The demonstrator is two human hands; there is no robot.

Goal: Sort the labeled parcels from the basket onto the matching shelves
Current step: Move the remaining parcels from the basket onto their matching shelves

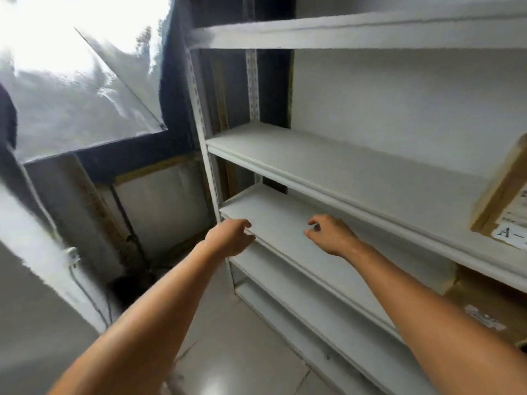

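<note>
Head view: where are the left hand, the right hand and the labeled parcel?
left hand [231, 238], head view, back of the hand.
right hand [332, 235], head view, back of the hand.
labeled parcel [504, 189], head view, its brown face.

Labelled parcel [506, 192] on the middle shelf [342, 169] is cut off by the right edge, its label legible only as "A-"; second parcel [473, 300] below is partly hidden by that shelf, its print blurred.
</note>
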